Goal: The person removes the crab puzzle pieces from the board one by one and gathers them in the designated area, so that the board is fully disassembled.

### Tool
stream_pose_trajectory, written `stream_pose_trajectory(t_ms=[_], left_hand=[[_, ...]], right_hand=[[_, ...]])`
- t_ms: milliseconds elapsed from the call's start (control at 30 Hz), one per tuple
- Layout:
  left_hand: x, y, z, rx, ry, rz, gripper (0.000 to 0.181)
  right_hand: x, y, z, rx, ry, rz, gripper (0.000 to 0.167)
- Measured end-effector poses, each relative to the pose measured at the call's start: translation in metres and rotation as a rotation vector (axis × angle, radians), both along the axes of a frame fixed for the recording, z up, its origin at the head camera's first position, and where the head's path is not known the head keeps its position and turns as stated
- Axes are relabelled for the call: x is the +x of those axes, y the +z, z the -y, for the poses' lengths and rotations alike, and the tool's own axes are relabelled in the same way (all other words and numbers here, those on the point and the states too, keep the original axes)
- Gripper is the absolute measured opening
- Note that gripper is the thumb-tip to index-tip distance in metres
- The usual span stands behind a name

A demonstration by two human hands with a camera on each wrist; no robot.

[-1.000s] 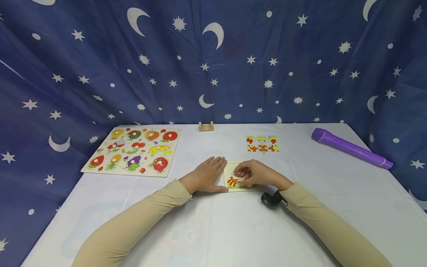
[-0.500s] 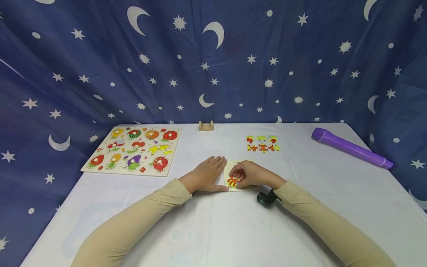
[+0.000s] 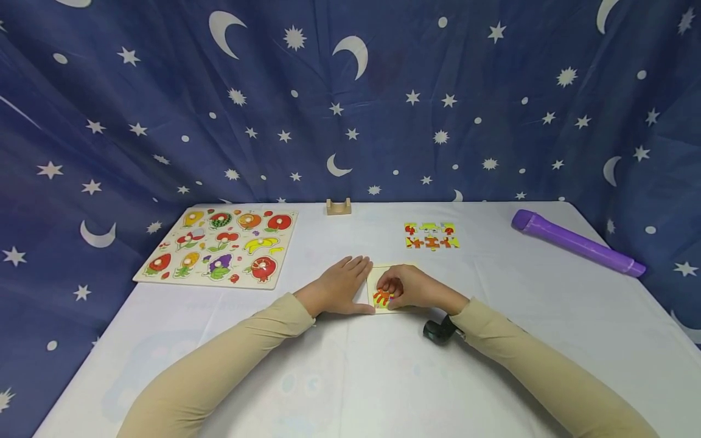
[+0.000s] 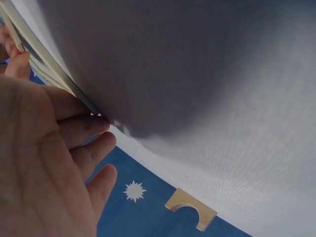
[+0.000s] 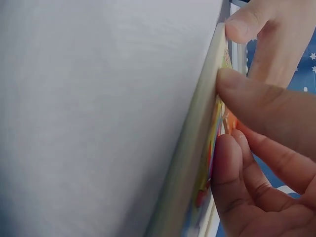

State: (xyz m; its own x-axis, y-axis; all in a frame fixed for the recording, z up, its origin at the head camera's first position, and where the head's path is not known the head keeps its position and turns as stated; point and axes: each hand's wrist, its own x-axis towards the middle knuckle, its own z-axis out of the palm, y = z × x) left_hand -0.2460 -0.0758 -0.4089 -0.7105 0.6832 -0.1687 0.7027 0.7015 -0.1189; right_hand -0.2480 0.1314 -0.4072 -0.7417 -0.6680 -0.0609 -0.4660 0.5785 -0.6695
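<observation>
A small cream puzzle frame lies flat on the table between my two hands, with colourful pieces along its near side. My left hand lies beside its left edge, fingers extended and thumb at the near corner; the left wrist view shows the fingertips touching the frame's edge. Over the frame, my right hand has curled fingers and pinches an orange-and-yellow puzzle piece between thumb and fingers, low in the frame. My right hand hides much of the frame and the pieces in it.
Several loose puzzle pieces lie in two rows behind the frame. A fruit peg puzzle board is at the left, a purple toy microphone at the right. A small wooden block with a notch stands at the back edge.
My right hand has shifted slightly left over the frame, its fingers drawing nearer the left pieces, then stayed nearly still. My left hand has kept its place.
</observation>
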Motion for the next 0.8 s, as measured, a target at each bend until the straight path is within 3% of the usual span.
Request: stream_pose_trajectory(t_ms=[200, 467, 800], left_hand=[[0.0002, -0.001, -0.0002, 0.008, 0.002, -0.004, 0.096], [0.0, -0.0026, 0.0, 0.007, -0.004, -0.02, 0.096], [-0.0001, -0.0019, 0.0006, 0.006, -0.001, -0.01, 0.097]], right_hand=[[0.0017, -0.002, -0.0035, -0.062, 0.028, -0.011, 0.03], [-0.0007, -0.0059, -0.0021, -0.027, -0.013, -0.007, 0.039], [0.0008, -0.0036, -0.0015, -0.041, -0.02, 0.018, 0.035]])
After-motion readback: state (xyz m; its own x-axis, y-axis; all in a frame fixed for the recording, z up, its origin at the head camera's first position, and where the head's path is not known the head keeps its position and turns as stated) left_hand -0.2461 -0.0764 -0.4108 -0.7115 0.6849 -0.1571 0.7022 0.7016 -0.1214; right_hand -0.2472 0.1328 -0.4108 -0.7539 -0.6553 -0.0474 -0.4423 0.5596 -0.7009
